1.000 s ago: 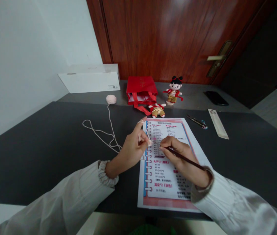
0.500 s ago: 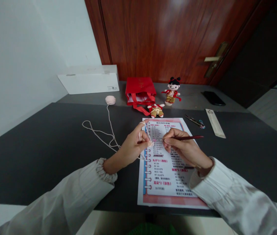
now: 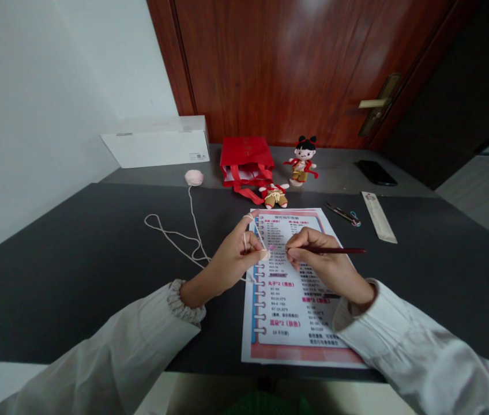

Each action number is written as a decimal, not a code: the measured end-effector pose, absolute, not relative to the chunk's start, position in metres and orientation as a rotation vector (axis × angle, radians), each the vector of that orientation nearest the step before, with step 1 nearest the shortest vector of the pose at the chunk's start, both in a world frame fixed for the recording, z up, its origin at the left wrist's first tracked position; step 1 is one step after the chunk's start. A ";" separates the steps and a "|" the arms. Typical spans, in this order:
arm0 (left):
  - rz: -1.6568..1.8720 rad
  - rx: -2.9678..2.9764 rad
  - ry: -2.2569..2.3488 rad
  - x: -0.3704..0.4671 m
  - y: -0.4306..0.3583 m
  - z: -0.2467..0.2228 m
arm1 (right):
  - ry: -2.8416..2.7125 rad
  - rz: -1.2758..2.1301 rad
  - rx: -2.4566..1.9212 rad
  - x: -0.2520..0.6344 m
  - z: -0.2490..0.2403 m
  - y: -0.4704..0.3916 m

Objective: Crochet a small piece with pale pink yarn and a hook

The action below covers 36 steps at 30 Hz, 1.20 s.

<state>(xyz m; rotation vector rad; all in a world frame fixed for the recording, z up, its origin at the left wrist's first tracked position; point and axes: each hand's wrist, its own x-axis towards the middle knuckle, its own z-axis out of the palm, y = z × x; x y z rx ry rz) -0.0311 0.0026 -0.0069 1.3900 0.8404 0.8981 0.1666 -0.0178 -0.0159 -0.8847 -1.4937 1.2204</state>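
My left hand point(image 3: 236, 253) pinches a small pale crochet piece point(image 3: 265, 254) between thumb and finger. Pale yarn point(image 3: 260, 230) runs over its raised index finger and round other fingers. The strand trails across the table to a pale pink yarn ball point(image 3: 194, 177). In my right hand point(image 3: 324, 256) is a crochet hook with a dark red handle point(image 3: 342, 250), held like a pen, its tip pointing at the crochet piece. Whether the hook's tip sits in a stitch is too small to tell. Beneath both hands lies a printed pattern sheet point(image 3: 288, 346).
Behind the sheet are a red gift bag point(image 3: 247, 155), a headless doll body point(image 3: 274, 197) and a finished crochet doll point(image 3: 303, 162). Small scissors point(image 3: 343, 214), a pale narrow packet point(image 3: 378, 218) and a black phone point(image 3: 376, 172) lie right. A white box point(image 3: 158, 144) stands back left.
The hook's handle has swung from slightly raised to nearly level, its end a little farther right. Both hands stay in almost the same place, the left still pinching the crochet piece.
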 end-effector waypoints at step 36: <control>1.069 1.131 0.866 -0.023 -0.008 0.003 | -1.275 1.069 -0.882 0.132 -0.032 -0.038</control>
